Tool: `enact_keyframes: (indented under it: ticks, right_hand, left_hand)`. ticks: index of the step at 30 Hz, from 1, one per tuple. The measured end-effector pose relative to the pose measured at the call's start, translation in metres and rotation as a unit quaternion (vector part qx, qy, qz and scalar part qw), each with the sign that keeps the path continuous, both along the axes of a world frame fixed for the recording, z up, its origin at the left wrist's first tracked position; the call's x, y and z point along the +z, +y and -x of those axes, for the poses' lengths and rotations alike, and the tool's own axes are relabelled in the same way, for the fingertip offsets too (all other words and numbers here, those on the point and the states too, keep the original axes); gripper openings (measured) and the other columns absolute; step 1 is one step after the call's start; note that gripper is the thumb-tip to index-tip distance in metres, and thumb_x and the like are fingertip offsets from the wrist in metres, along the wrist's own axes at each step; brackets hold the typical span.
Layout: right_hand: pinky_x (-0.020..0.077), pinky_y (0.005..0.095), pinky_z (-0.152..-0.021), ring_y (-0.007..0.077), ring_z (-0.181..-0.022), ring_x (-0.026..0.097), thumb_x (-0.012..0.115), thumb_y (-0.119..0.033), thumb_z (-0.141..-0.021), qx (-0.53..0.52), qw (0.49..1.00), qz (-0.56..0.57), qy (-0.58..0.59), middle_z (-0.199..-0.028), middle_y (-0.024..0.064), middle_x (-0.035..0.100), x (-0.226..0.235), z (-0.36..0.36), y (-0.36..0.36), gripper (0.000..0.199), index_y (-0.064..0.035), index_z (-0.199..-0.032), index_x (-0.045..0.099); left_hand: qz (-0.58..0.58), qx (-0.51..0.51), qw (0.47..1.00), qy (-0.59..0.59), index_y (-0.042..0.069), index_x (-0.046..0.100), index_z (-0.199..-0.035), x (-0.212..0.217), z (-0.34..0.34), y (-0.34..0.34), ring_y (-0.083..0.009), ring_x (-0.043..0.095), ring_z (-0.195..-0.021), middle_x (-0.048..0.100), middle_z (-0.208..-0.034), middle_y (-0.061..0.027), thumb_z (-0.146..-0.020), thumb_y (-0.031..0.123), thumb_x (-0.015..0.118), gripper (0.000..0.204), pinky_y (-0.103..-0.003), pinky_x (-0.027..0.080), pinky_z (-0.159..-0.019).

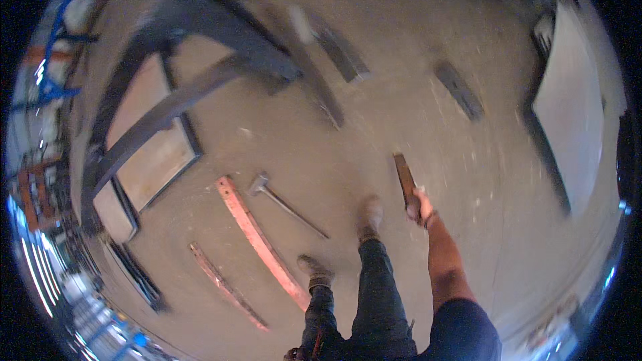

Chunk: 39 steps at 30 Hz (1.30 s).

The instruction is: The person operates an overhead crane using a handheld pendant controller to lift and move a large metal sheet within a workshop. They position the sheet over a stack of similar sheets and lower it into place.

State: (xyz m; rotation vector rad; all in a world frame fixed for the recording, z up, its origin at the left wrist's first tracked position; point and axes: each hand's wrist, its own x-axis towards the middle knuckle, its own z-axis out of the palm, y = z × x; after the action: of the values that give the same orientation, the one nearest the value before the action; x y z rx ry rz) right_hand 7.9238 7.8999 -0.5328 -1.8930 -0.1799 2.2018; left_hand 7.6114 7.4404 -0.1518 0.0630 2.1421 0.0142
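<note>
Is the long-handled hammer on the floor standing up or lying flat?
Lying flat: the hammer rests full length on the concrete floor, beside a reddish metal strip.

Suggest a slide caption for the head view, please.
Right hand carrying a short bar past a hammer on the floor.

Concrete floor [401, 80]: hammer [284, 202], red bars [257, 241], dark frame [167, 100].

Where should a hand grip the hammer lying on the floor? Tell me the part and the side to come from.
Grip the hammer on its long thin handle, near the free end by the left boot, coming down from above. It lies flat on the concrete floor with bare floor on both sides; the heavy head points away, next to the red metal bar.
</note>
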Motion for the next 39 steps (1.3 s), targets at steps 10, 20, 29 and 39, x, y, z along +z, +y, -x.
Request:
enact_keyframes:
  ticks: [10,20,29,39]
  right_hand:
    - [0.0506,0.0372,-0.060,0.0205,-0.070,0.061,0.056,-0.048,-0.085,0.357,0.925,-0.005,0.131,-0.083,0.0041,0.064,0.230,0.270,-0.153,0.042,-0.0105,-0.103,0.061]
    - [0.0498,0.0427,-0.086,0.0238,-0.097,0.062,0.051,-0.044,-0.092,0.607,0.743,0.035,0.279,-0.109,0.0086,0.063,0.447,0.604,-0.405,0.046,-0.0055,-0.117,0.057]
    - [0.0511,0.0433,-0.085,0.0293,-0.104,0.061,0.060,-0.048,-0.089,0.888,0.363,-0.170,0.226,-0.130,0.0180,0.052,0.429,0.812,-0.559,0.072,-0.0083,-0.142,0.034]
    - [0.0549,0.0481,-0.078,0.0342,-0.105,0.061,0.068,-0.030,-0.088,0.702,0.627,-0.181,0.285,-0.127,0.0236,0.051,0.504,1.127,-0.654,0.079,-0.0092,-0.146,0.018]
  left_hand:
    - [0.041,0.058,0.997,-0.043,0.003,0.054,-0.129,-0.071,0.094,-0.134,-0.0378,0.051,-0.121,0.054,-0.128,-0.0248,-0.081,0.064,0.053,0.078,-0.045,0.039,-0.103]
    - [-0.560,0.502,0.645,-0.133,-0.002,0.043,-0.135,0.026,0.316,-0.146,-0.0242,0.056,-0.113,0.055,-0.127,-0.0137,-0.092,0.048,0.055,0.067,-0.040,0.046,-0.095]
    - [-0.461,0.531,0.688,0.179,-0.004,0.037,-0.138,0.032,0.433,-0.338,-0.0266,0.060,-0.107,0.059,-0.119,-0.0164,-0.074,0.027,0.077,0.081,-0.037,0.046,-0.095]
    - [-0.241,0.173,0.879,0.374,0.015,0.030,-0.147,0.102,0.702,-0.420,-0.0351,0.048,-0.121,0.048,-0.135,-0.0162,-0.065,0.033,0.078,0.097,-0.047,0.039,-0.102]
